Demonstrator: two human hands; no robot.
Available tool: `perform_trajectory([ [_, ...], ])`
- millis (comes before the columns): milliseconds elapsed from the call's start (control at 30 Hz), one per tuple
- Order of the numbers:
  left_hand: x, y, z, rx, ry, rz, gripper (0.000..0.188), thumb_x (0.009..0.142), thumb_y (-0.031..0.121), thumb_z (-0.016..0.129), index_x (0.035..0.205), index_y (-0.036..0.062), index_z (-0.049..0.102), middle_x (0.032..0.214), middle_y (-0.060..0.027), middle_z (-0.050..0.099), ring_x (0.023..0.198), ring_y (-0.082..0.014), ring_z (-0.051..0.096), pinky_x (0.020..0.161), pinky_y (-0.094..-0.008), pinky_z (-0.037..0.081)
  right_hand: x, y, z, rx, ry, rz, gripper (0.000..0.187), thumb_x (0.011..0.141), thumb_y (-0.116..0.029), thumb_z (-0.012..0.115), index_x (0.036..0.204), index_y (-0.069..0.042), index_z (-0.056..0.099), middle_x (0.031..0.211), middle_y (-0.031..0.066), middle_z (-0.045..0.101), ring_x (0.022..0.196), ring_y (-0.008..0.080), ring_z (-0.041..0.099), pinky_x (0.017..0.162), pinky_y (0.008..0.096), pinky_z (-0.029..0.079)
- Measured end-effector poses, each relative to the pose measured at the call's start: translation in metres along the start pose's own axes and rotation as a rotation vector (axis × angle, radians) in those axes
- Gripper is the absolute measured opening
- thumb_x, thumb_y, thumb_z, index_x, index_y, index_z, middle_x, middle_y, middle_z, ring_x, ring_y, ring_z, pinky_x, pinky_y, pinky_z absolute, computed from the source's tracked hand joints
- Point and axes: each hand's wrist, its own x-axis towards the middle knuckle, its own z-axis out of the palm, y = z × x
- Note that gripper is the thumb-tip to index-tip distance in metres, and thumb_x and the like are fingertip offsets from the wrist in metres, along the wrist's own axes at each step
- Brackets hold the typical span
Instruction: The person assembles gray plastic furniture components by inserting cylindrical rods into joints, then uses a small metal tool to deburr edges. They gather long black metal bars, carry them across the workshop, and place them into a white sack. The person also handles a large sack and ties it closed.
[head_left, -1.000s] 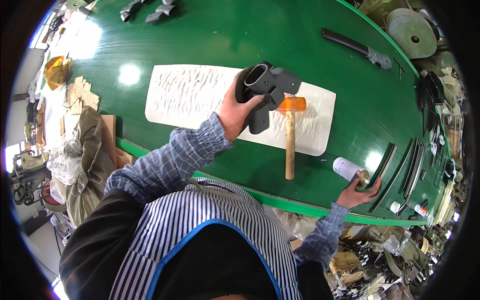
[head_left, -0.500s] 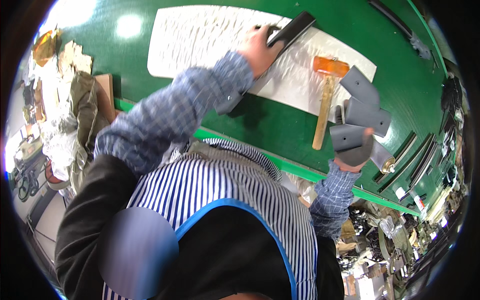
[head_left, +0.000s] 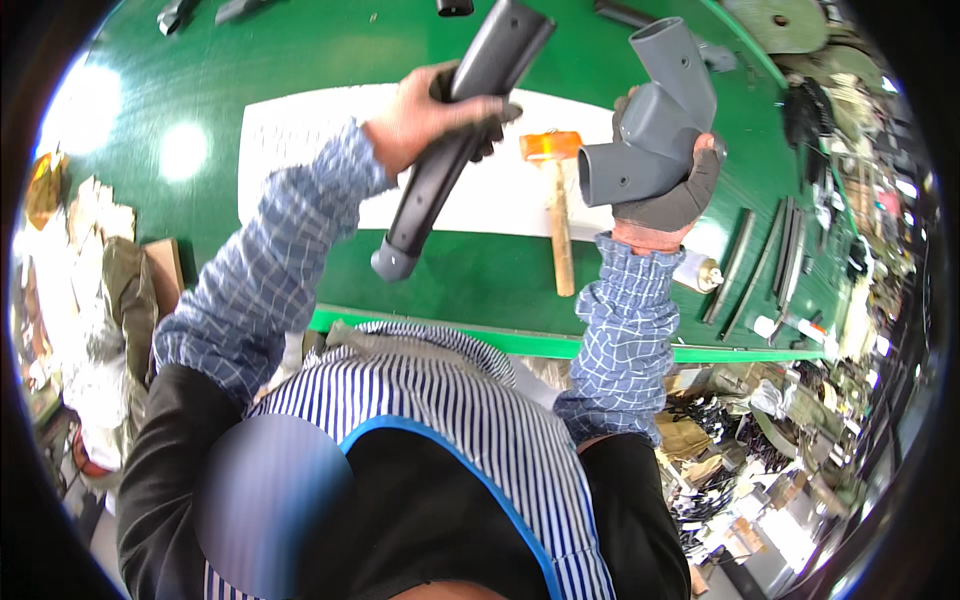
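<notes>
My left hand (head_left: 425,118) is wrapped round a long dark grey tube (head_left: 428,195) with small holes along it. The tube slants, and a rounded grey end piece (head_left: 395,260) sits on its lower end. My right hand (head_left: 675,205), in a dark glove, grips a grey branched pipe fitting (head_left: 655,115) with open sockets. Tube and fitting are apart, both held above the table. Between my hands, an orange-headed mallet (head_left: 560,220) lies partly on a white crinkled sheet (head_left: 290,150), its wooden handle pointing toward me.
The green table (head_left: 470,285) has a raised edge along my side. By my right wrist lies a spray can (head_left: 695,270), with several dark strips (head_left: 735,260) beyond it. More dark tubes (head_left: 455,6) lie at the far side. A brown board (head_left: 163,272) stands at the left.
My right hand has lifted the branched fitting off the table and turned it. My left hand has brought the tube closer to me and leftward, tilting it steeper. The view has shifted too.
</notes>
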Motion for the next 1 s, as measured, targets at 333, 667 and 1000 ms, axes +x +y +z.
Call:
perform_trajectory([
  [333,-0.056,0.056,0.009,0.105,-0.232,0.330,0.037,0.078,0.012,0.083,0.103,-0.0028,0.060,0.087,-0.0071,0.068,0.077,-0.0120,0.065,0.071,-0.0296,0.056,-0.033,-0.036,0.164,-0.232,-0.172,-0.396,0.074,0.088,-0.052,0.061,0.139,-0.001,0.045,0.124,0.0219,0.059,0.109,0.0375,0.062,0.091,0.0494,0.054],
  [667,-0.029,0.039,-0.015,0.403,-0.213,0.434,0.036,0.069,0.022,0.084,0.094,0.0009,0.067,0.077,-0.0067,0.068,0.069,-0.0130,0.064,0.067,-0.0302,0.054,-0.018,-0.011,0.177,-0.472,-0.312,-0.393,0.075,0.084,-0.043,0.069,0.140,0.000,0.042,0.131,0.0183,0.055,0.112,0.0352,0.061,0.091,0.0477,0.056],
  [1000,-0.022,0.045,-0.024,0.359,-0.231,0.449,0.034,0.069,0.022,0.082,0.089,-0.0004,0.067,0.072,-0.0076,0.067,0.065,-0.0141,0.061,0.064,-0.0317,0.052,0.002,-0.004,0.224,-0.664,-0.501,-0.226,0.058,0.078,-0.027,0.080,0.123,0.005,0.059,0.122,0.0148,0.062,0.099,0.0183,0.062,0.089,0.0343,0.050],
])
